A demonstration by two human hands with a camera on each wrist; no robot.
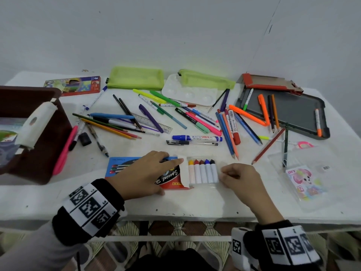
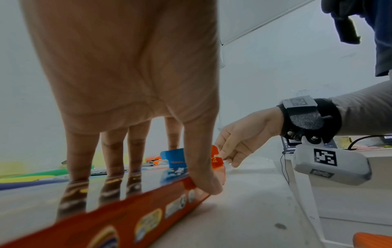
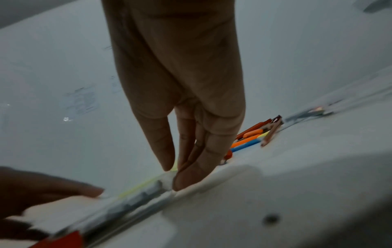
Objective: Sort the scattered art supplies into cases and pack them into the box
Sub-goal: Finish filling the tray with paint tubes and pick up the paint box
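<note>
A blue and red crayon box [image 1: 117,165] lies flat near the table's front edge. My left hand [image 1: 148,173] grips it, fingers on top and thumb curled at its near side [image 2: 203,182]. A clear tray of several crayons [image 1: 203,172] sticks out of the box's open right end, past a white flap [image 1: 184,173]. My right hand [image 1: 229,173] pinches the tray's right edge. In the left wrist view the box [image 2: 127,218] runs under my left hand, with my right hand [image 2: 235,147] at its far end. In the right wrist view my right hand's fingertips [image 3: 191,176] sit on the tray's rim [image 3: 135,199].
A brown box [image 1: 39,133] stands at the left. Two green mesh pouches [image 1: 136,78] [image 1: 207,81], a white palette [image 1: 175,90] and a coloured pencil pack [image 1: 76,86] lie at the back. Pens and pencils [image 1: 195,137] are scattered mid-table. A grey case [image 1: 289,112] and clear pouch [image 1: 304,180] lie right.
</note>
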